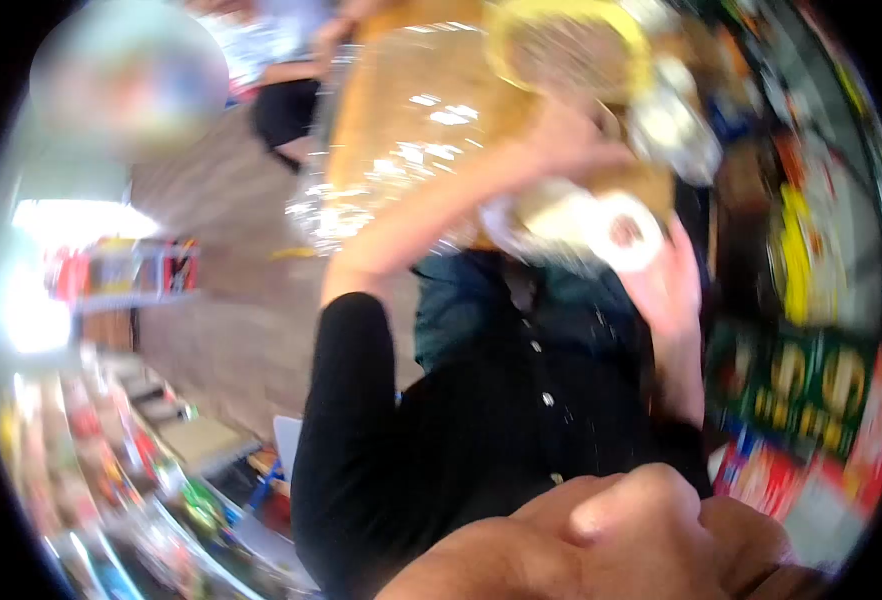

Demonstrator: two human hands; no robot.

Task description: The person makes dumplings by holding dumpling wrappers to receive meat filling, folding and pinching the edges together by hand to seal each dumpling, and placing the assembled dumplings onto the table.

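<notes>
Heavy motion blur throughout. Wrap roll [625, 232] is seen at the near edge of the wooden table [517, 112], ring end turned toward the right hand [666, 285]. Roll end is touched by the right hand, fingers held fairly straight alongside; whether it is gripped cannot be told. Left hand [579, 138] is placed just short of the yellow-rimmed bowl [645, 50]; finger closure and anything held cannot be told. Table's left part is covered by crinkled clear film [411, 150], crossed by the left forearm. Space right of the left hand is taken up by white items in clear plastic [673, 135]. Beyond the table's left edge another person [286, 105] is seen. Right flank is crowded by yellow packets [796, 255], green boxes [791, 385] and red packages [761, 478]; stocked shelves [121, 450] are seen at lower left.
</notes>
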